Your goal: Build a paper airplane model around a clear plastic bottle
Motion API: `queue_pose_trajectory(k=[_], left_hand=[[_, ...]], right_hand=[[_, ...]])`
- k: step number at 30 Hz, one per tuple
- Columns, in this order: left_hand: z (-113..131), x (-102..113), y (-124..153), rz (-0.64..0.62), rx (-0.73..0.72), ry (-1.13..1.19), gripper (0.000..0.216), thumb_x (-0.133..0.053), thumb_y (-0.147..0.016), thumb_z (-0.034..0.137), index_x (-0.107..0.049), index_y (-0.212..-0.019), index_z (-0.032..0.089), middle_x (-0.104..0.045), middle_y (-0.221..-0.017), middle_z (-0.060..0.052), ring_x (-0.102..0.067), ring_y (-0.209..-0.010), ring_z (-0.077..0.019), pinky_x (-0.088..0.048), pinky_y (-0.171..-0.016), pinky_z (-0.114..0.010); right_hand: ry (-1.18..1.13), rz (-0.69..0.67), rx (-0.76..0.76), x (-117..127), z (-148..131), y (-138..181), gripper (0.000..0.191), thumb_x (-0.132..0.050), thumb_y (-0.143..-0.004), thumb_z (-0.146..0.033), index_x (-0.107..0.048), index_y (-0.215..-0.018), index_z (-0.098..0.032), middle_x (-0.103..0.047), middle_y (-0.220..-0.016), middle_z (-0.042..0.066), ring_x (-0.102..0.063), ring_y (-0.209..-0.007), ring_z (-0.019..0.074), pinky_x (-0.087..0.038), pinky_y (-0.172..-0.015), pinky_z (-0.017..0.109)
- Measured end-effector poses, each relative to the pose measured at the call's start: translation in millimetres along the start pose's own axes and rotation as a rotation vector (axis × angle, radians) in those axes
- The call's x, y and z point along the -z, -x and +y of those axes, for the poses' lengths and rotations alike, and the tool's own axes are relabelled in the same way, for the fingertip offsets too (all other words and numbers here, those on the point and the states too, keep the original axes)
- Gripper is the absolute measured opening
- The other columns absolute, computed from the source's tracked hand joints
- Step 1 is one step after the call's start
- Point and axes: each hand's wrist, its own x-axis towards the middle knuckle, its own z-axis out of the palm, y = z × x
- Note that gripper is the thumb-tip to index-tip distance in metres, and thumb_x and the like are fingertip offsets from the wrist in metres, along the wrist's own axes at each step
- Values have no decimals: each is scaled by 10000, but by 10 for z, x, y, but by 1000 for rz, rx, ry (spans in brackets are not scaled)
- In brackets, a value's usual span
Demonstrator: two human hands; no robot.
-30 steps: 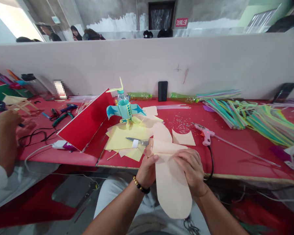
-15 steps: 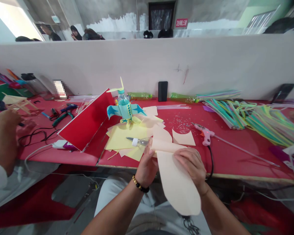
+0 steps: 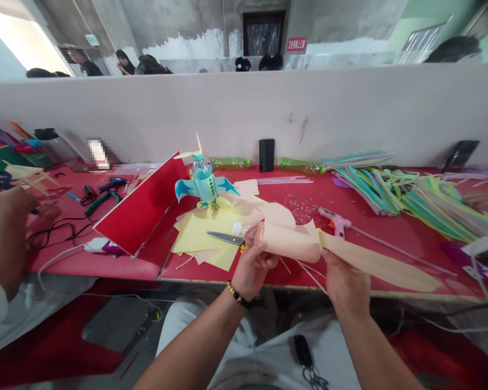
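Observation:
My left hand (image 3: 252,262) grips the rolled end of a sheet of peach paper (image 3: 288,242), just above the table's front edge. My right hand (image 3: 345,284) pinches the long tapered tail of that sheet (image 3: 374,265), which stretches out to the right. Whatever lies inside the roll is hidden. Left of my left hand, a pair of scissors (image 3: 228,237) lies on loose yellow paper (image 3: 199,238), not touched by either hand. A plastic-bottle craft with blue wings (image 3: 203,184) stands farther back.
A red board (image 3: 142,211) leans at left, and a pink glue gun (image 3: 336,223) lies behind the paper's tail. Bundled coloured straws (image 3: 406,200) fill the right. A co-worker's hand (image 3: 8,208) works at far left, and another hand (image 3: 482,200) rests at right.
The peach sheet's tail has swung from hanging toward me to stretching out right. My right hand has moved right and down, now pinching the tail. The roll has tilted.

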Motion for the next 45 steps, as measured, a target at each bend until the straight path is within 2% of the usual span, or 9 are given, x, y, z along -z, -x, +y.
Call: queue_pose_trajectory(k=[5, 12, 21, 25, 28, 31, 34, 39, 45], left_hand=[[-2, 3, -95, 46, 111, -24, 405, -685, -763, 272, -582, -1155, 285, -656, -1051, -9, -613, -845, -114, -495, -760, -244], [117, -63, -260, 112, 229, -170, 411, -698, -756, 363, -593, -1143, 272, -640, -1150, -35, -636, -900, -162, -520, -739, -269], [343, -135, -173, 196, 312, -143, 213, -673, -779, 265, -648, -970, 174, -675, -928, -49, -622, -719, -125, -527, -742, -270], [527, -29, 36, 200, 245, -149, 174, -674, -784, 255, -646, -938, 180, -665, -1007, -64, -643, -863, -169, -513, -851, -319], [575, 76, 194, 272, 82, -241, 220, -693, -765, 231, -637, -972, 183, -635, -1102, -68, -627, -961, -197, -499, -890, -344], [493, 90, 300, 325, -93, -450, 324, -726, -734, 235, -628, -1041, 204, -628, -1115, -47, -614, -929, -157, -505, -815, -272], [323, 5, 323, 203, 19, -544, 292, -728, -733, 294, -642, -978, 162, -658, -955, -60, -602, -789, -125, -492, -680, -219], [115, -150, 150, 73, 256, -394, 304, -672, -764, 433, -620, -872, 153, -661, -785, -51, -592, -636, -125, -484, -597, -247], [89, -172, -80, 53, 222, -486, 251, -766, -673, 311, -589, -681, 132, -607, -628, 1, -552, -559, -94, -429, -556, -207]], right_hand=[[52, 42, -39, 52, 139, -39, 415, -771, -653, -207, -687, -1053, -134, -723, -998, 102, -653, -984, 283, -470, -952, 534], [131, 115, -42, 61, 239, -142, 313, -794, -629, -250, -722, -904, -118, -737, -917, 100, -673, -896, 273, -471, -949, 534], [299, 74, -37, 139, 336, -109, 305, -772, -661, -297, -728, -908, -124, -739, -883, 95, -667, -863, 279, -454, -950, 537], [458, -126, 133, 148, 208, -91, 155, -700, -752, -263, -720, -865, -158, -709, -884, 81, -644, -871, 247, -495, -891, 461], [525, -322, 349, 165, 132, -96, 85, -643, -799, -202, -698, -860, -180, -667, -913, 82, -617, -888, 229, -506, -834, 424], [572, -423, 510, 201, 96, -103, 139, -628, -812, -182, -687, -937, -186, -651, -938, 91, -592, -925, 239, -491, -821, 433], [591, -496, 648, 229, 33, -96, 180, -601, -829, -202, -681, -989, -185, -645, -927, 96, -570, -951, 258, -469, -853, 476], [625, -569, 795, 223, -120, -59, 244, -545, -836, -152, -679, -1038, -185, -646, -954, 110, -551, -995, 278, -458, -881, 529], [708, -581, 839, 170, -143, -104, 331, -562, -821, -91, -657, -1106, -229, -655, -1006, 87, -564, -1025, 262, -460, -910, 497]])
